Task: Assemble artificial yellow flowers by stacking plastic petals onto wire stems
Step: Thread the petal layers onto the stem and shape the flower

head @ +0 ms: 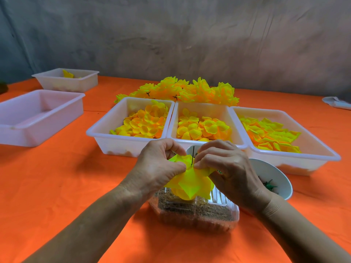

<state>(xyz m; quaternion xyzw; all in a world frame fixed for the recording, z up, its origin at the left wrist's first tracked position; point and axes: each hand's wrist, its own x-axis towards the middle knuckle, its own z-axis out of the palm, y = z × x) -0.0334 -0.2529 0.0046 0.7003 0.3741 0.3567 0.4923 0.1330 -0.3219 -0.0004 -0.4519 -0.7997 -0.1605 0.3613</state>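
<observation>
Both hands (191, 168) pinched on yellow petals (190, 181) around wire stem (193, 155)

Mottled grey-brown wall (190, 35) behind, orange-covered table (57, 177) filling the foreground, soft even light

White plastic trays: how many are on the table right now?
5. Three side by side hold petals: left, middle, right. An unfilled tray sits at far left, another behind it with a few petals. None seem hidden.
</observation>
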